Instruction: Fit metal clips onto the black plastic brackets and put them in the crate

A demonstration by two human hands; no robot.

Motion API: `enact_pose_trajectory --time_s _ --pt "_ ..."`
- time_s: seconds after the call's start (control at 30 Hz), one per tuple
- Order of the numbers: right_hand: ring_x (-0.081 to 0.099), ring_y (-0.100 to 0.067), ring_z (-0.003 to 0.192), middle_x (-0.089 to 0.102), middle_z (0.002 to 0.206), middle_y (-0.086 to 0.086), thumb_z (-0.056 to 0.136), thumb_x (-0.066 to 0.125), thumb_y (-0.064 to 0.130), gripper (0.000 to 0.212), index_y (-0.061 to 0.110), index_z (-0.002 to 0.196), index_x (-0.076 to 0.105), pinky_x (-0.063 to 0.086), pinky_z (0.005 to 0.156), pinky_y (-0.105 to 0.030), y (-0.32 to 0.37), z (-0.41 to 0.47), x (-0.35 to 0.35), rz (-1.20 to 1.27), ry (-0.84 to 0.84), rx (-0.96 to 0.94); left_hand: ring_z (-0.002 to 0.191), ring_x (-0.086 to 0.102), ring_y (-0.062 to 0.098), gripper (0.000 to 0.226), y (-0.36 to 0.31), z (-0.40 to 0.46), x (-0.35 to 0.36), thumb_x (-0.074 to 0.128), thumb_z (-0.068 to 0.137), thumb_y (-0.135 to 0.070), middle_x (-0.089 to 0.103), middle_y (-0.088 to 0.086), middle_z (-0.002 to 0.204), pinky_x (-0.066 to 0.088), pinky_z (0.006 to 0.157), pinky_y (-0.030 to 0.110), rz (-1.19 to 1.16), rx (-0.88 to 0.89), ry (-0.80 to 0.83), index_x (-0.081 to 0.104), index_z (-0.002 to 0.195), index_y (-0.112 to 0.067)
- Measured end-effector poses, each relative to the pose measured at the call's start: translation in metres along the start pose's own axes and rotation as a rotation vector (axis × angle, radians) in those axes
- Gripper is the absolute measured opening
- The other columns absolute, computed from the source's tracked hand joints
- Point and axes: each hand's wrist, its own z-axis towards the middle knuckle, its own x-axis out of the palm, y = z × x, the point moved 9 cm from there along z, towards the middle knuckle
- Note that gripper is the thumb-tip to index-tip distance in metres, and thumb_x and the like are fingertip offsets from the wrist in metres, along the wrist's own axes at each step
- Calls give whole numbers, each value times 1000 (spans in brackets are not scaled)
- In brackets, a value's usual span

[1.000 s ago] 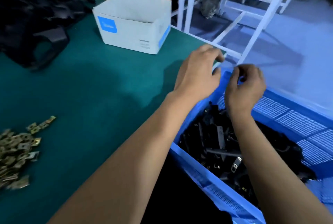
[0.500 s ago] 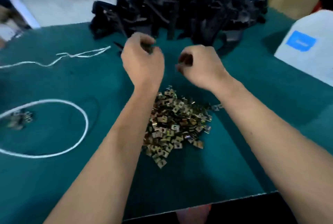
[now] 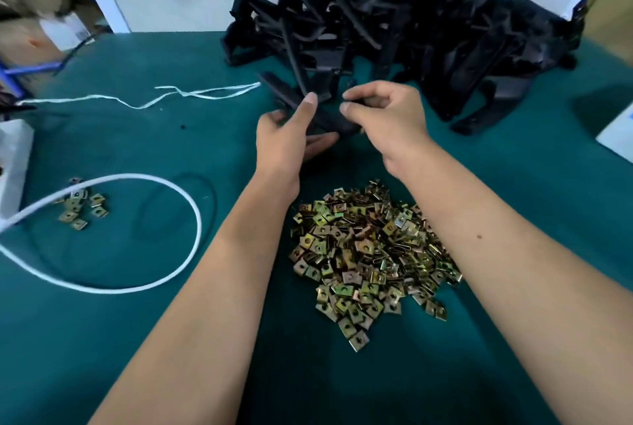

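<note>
Nearest you, the heap of brassy, square metal clips [image 3: 371, 260] lies within easy reach on the green counter [image 3: 137, 339]. Beyond it your left hand [image 3: 291, 137] and right hand [image 3: 383, 116] both grip one matte black bracket [image 3: 318, 113], steadying it for fitting. Farther back, angular brackets [image 3: 411, 37] wait piled.

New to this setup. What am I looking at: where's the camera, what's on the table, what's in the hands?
No machine here: a person works with two bare hands. The one camera sits on the person's head, looking forward and down, so both forearms reach in from the bottom.

On the green table lie a pile of black plastic brackets at the back, a heap of metal clips near the person, a few stray clips inside a loop of white cord, and a white string.

The left hand and the right hand hold one black bracket between them. Whether the right fingers also pinch a clip is hidden.
</note>
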Motion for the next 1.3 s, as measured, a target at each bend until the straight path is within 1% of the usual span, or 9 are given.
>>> enact_pose_trajectory --time_s 0.13,0.23,0.33,0.47,0.67,0.73,1.0,1.13,1.3 --pt "73 -6 86 76 98 2 84 80 20 31 28 110 65 56 68 -21 14 -20 2 110 145 -137 62 70 17 33 -1 -8 20 76 93 -26 77 8 91 50 51 23 97 95 114 66 115 -4" --pt "70 -6 92 73 102 3 90 76 36 44 24 123 50 58 75 -26 19 -25 -25 3 152 -162 55 63 12 10 -16 -10 8 70 96 -11 72 5 82 47 51 20 165 275 -18 67 102 -3" --pt "63 -2 88 68 99 12 89 75 48 26 29 104 66 53 79 -25 15 -32 -44 -477 266 -256 52 51 12 7 -23 -6 -9 60 101 -8 62 2 76 42 49 21 114 321 -132 61 93 -10" --pt "57 2 79 63 88 14 80 82 49 23 32 89 71 40 66 -15 -9 -54 -24 -757 525 -262 59 57 16 12 -19 -2 -7 53 105 -10 62 7 83 48 55 27 -19 272 -72 59 95 -12" --pt "63 2 75 69 80 15 93 76 29 9 23 89 72 44 65 -12 -2 -56 -24 -576 358 -324 75 69 22 1 -6 -7 14 57 103 -9 70 9 89 57 63 30 -115 153 118 57 104 -9" --pt "65 2 73 71 77 12 98 69 24 12 18 89 74 47 68 -12 1 -55 -29 -504 279 -327 81 72 23 11 -3 -9 21 62 101 -12 70 9 92 57 65 29 -125 112 173 56 110 -8" --pt "63 -6 70 74 76 4 103 61 12 15 14 97 74 52 68 -19 -10 -50 -39 137 168 -86 87 73 19 27 3 -12 24 67 93 -1 72 9 101 58 72 27 -176 22 207 58 118 -3" --pt "66 -9 72 78 83 -4 99 65 8 12 14 95 75 55 70 -22 -14 -50 -36 188 201 -29 82 70 16 9 7 -16 30 57 95 -1 71 7 91 58 79 30 -195 -60 316 62 102 -4" --pt "60 -6 65 71 69 6 103 59 7 18 14 92 71 51 66 -23 -16 -53 -31 171 167 25 79 63 15 15 10 -25 40 50 93 -2 68 3 85 52 87 31 -243 -116 406 60 88 -12"
